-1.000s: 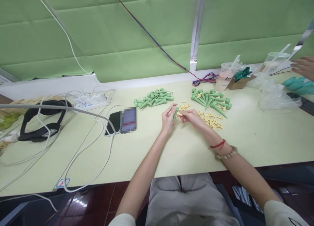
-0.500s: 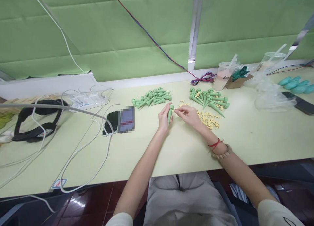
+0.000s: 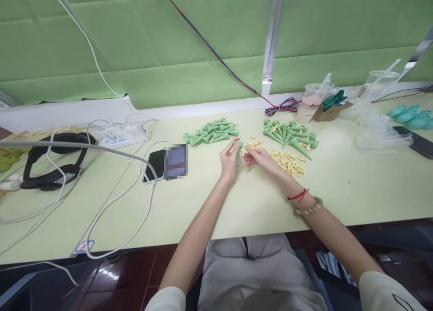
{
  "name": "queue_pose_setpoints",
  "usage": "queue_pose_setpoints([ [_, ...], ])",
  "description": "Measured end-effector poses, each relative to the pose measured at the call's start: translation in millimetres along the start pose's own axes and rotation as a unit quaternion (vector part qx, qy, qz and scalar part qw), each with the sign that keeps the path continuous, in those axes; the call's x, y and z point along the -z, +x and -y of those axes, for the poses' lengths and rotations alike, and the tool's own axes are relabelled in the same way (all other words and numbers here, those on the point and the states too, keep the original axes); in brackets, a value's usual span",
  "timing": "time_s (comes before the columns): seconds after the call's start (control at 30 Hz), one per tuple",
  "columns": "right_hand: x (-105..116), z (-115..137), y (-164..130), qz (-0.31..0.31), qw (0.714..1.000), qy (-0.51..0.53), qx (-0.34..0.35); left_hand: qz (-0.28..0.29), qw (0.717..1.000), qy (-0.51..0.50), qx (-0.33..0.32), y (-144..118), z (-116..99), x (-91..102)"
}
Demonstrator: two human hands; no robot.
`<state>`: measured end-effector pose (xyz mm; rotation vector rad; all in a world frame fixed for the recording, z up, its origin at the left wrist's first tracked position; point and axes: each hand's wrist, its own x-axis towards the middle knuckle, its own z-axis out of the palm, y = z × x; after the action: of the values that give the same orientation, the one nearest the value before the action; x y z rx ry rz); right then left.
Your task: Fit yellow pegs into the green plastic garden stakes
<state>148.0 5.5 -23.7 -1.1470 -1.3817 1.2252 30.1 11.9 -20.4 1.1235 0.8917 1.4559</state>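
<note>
My left hand [image 3: 229, 161] is closed around a green plastic watering spike [image 3: 239, 153], held upright just above the table with its cap at the top. A small yellow plastic valve [image 3: 243, 153] sits at the spike's side; whether it is seated there cannot be made out. The fingers of my right hand [image 3: 259, 159] pinch at that valve. Behind my left hand lies a pile of green spikes [image 3: 212, 132]. Another pile of spikes [image 3: 291, 137], several with yellow valves on them, is behind my right hand. Loose yellow valves [image 3: 288, 163] are scattered beside my right wrist.
To the left are two phones [image 3: 156, 164], a black headset [image 3: 56, 162], a white power strip [image 3: 126, 135] and loose white cables. At the back right stand a drink cup [image 3: 307, 106], a small cardboard box [image 3: 331, 111], plastic bags [image 3: 375, 137] and teal bulb-shaped objects [image 3: 411, 117].
The view has shifted slightly. My right hand has moved closer against the spike, its fingers curling more. The spike has turned a little in my left hand, whose fingers have loosened slightly.
</note>
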Motion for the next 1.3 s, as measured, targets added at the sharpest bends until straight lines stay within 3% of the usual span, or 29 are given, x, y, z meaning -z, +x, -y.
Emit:
queue_pose_setpoints([
  [0.1,3,3,-3,-0.052,0.988,-0.095,0.106,-0.041,0.998,-0.035,0.037,2,0,-1.7],
  [0.17,6,2,-4,-0.059,0.965,-0.174,0.187,-0.056,0.996,-0.036,0.054,2,0,-2.6],
  [0.27,10,-4,-5,-0.062,0.928,-0.265,0.254,-0.05,0.997,-0.02,0.05,-1,0,-3.6],
  [0.47,11,-12,-6,-0.072,0.856,-0.4,0.319,0.001,1.0,0.015,0.007,-5,-1,-3.5],
  [0.67,12,-6,-6,-0.059,0.83,-0.446,0.329,0.032,0.998,0.011,0.055,-2,-2,-1.6],
  [0.77,9,-5,-8,-0.057,0.849,-0.424,0.309,0.05,0.997,0.03,0.041,-2,-1,-0.5],
  [0.83,5,-3,-10,-0.069,0.887,-0.366,0.272,0.055,0.997,0.043,0.025,-3,0,0.0],
  [0.93,-1,1,-11,-0.052,0.967,-0.199,0.152,0.054,0.997,0.05,-0.004,-5,2,0.1],
  [1.0,-4,6,-11,-0.002,0.998,-0.048,0.046,0.048,0.997,0.052,-0.021,-6,3,-0.2],
  [1.13,-7,11,-9,0.072,0.974,0.185,-0.113,0.023,0.998,0.044,-0.035,-7,3,-0.8],
  [1.23,-8,10,-7,0.09,0.954,0.243,-0.149,0.014,0.998,0.042,-0.04,-7,2,-0.8],
  [1.3,-8,8,-7,0.081,0.964,0.214,-0.135,0.017,0.998,0.041,-0.036,-5,2,-0.9],
])
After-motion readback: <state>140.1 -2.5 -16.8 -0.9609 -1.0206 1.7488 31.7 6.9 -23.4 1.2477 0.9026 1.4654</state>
